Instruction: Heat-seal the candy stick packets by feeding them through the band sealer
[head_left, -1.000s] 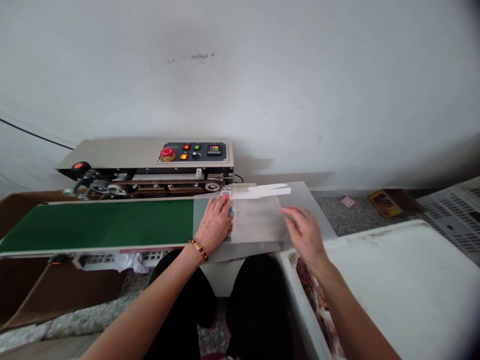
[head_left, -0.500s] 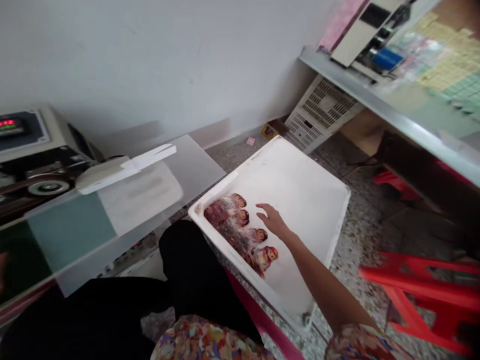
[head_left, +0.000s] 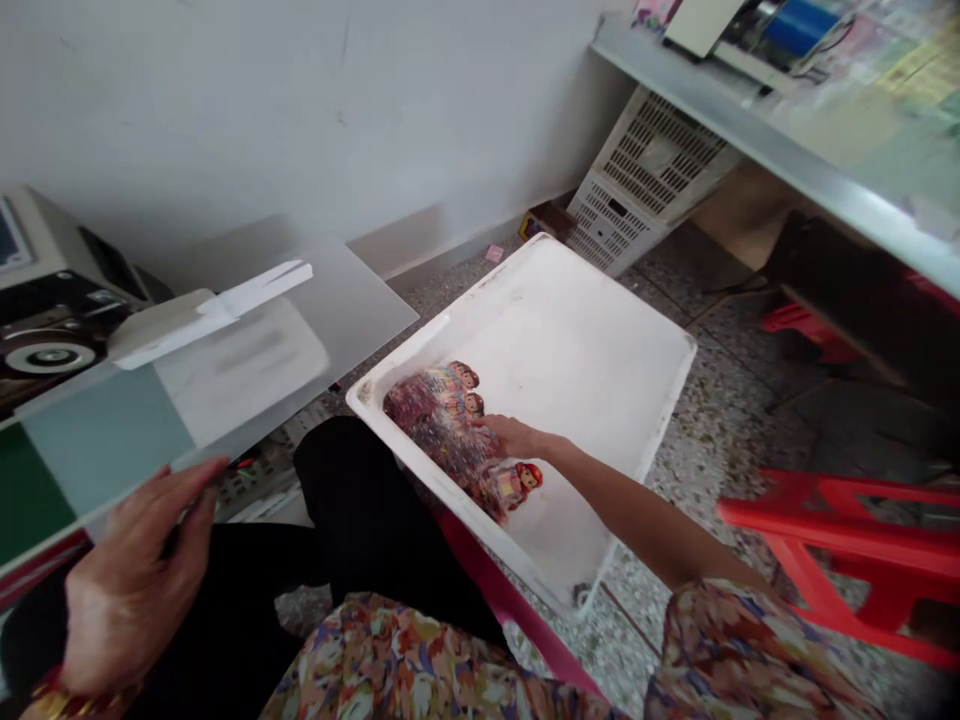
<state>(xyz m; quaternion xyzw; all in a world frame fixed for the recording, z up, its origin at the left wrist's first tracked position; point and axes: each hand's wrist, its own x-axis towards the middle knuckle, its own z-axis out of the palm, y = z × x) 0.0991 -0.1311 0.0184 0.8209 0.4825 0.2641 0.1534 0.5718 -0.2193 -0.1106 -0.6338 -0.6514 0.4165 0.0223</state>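
A white tray (head_left: pixel 592 330) lies tilted beside my knee, with several wrapped doll-shaped pieces (head_left: pixel 454 435) heaped along its near left side. My right hand (head_left: pixel 510 437) reaches over the heap, its fingertips on one of the pieces; how firmly they hold it is too small to tell. A piece with a red cap (head_left: pixel 527 478) lies just below that hand. My left hand (head_left: pixel 142 570) hovers above my lap near the left table's edge, fingers spread and nothing in them.
At the left, a machine (head_left: pixel 60 300) stands on a table with a teal sheet (head_left: pixel 112 430) and white strips (head_left: pixel 217 315). Crates (head_left: pixel 622 220) stand under the right-hand table (head_left: pixel 750 130). A red stool (head_left: pixel 847 560) is at the right.
My right hand has moved left and down onto the pieces. My left hand has come into view from the left edge. The view has shifted slightly.
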